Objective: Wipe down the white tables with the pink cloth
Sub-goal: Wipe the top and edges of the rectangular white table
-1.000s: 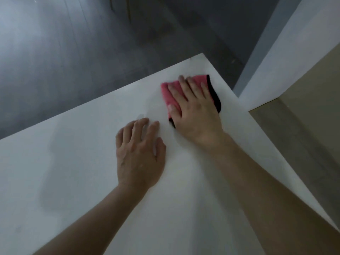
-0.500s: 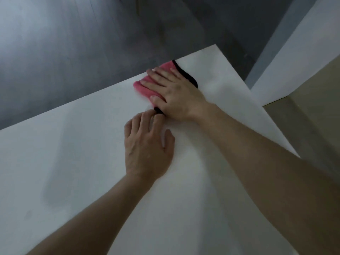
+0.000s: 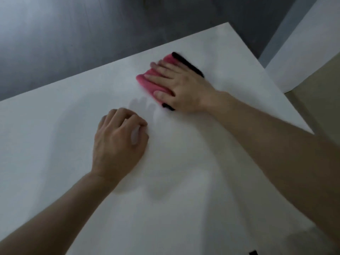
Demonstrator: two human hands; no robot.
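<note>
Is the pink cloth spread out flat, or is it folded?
Bunched, not spread flat: ridges show in the pink cloth under the right hand. Whether it is neatly folded, cannot tell.

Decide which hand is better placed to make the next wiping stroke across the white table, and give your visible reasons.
The right hand. It lies flat on the pink cloth, pressing it to the white table. The left hand rests on bare tabletop, fingers curled, apart from the cloth.

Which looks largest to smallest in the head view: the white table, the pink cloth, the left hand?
1. white table
2. left hand, though it is nearer the camera
3. pink cloth, partly hidden under the right hand
</note>
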